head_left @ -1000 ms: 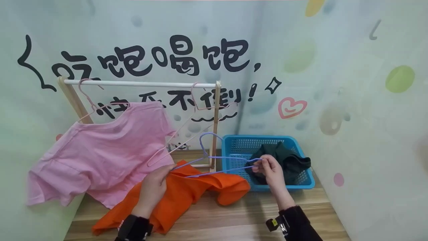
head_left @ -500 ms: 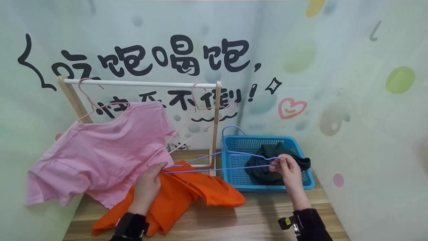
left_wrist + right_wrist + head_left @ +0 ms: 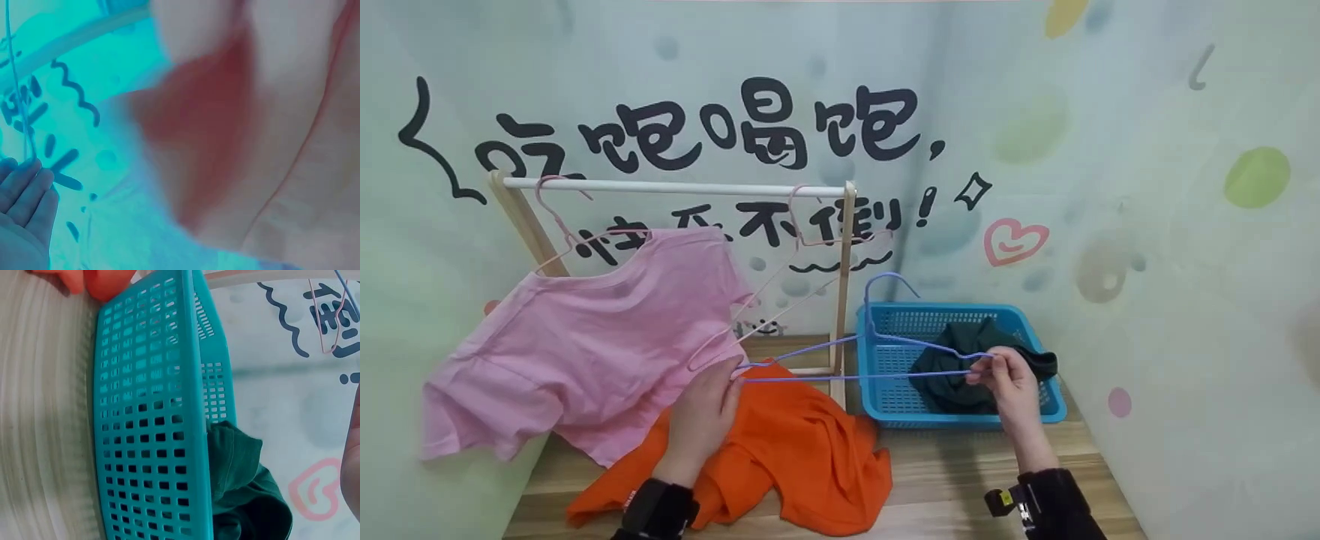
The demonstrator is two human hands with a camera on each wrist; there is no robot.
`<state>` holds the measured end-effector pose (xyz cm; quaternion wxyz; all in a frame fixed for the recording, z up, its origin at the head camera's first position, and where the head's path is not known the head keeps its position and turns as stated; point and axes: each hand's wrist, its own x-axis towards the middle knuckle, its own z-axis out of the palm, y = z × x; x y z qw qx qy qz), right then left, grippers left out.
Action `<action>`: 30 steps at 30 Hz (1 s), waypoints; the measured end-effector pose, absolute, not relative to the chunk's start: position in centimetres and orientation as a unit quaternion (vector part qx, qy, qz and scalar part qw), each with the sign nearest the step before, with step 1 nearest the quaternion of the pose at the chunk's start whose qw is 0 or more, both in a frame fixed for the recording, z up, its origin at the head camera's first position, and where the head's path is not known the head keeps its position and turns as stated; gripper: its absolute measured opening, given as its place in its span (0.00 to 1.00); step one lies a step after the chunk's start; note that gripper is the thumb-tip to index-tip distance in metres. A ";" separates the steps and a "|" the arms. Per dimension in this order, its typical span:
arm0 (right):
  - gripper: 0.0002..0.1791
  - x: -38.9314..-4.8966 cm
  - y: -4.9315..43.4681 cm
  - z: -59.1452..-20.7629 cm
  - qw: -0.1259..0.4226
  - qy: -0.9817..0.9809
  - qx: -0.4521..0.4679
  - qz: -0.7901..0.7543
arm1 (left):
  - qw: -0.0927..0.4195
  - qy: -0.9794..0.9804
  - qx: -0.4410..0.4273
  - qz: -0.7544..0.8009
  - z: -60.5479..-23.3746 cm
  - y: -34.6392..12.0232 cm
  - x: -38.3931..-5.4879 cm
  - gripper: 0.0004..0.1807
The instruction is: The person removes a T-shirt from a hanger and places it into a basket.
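Note:
A purple wire hanger (image 3: 915, 343) is stretched level between both hands in the head view, its hook pointing up. My left hand (image 3: 705, 420) grips its left end with the thumb along the wire, over the orange shirt (image 3: 817, 465). Thumb and fingers of my right hand (image 3: 1011, 386) pinch the right end, in front of the basket. The orange shirt lies crumpled on the table below the hanger. In the left wrist view the near hand (image 3: 270, 140) is large and blurred, with the other hand's fingers (image 3: 34, 197) at lower left.
A pink T-shirt (image 3: 615, 330) hangs from a pink hanger (image 3: 556, 217) on a wooden rack with a white bar (image 3: 675, 187). A second pink hanger (image 3: 793, 202) hangs bare at the right. Dark green clothing (image 3: 960, 375) sits in the blue basket (image 3: 877, 409) beside the rack.
Both hands and the purple hanger have shifted, the hanger's hook and right end moving right. The orange shirt's right part has slid down off the wire and slumped toward the table's front.

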<state>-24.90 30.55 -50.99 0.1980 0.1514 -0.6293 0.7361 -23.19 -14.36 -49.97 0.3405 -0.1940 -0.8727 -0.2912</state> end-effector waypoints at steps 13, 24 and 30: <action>0.17 -24.8 28.4 -50.2 0.179 -0.636 0.187 0.727 | 0.404 -0.810 -0.256 -0.339 -48.2 -14.5 -22.9 0.12; 0.23 -25.2 26.8 -51.0 0.099 -0.679 0.225 0.692 | 0.476 -0.762 -0.189 -0.396 -47.1 -18.6 -23.0 0.08; 0.23 -24.9 26.2 -52.4 0.071 -0.697 0.216 0.680 | 0.511 -0.747 -0.123 -0.408 -46.5 -21.4 -22.5 0.07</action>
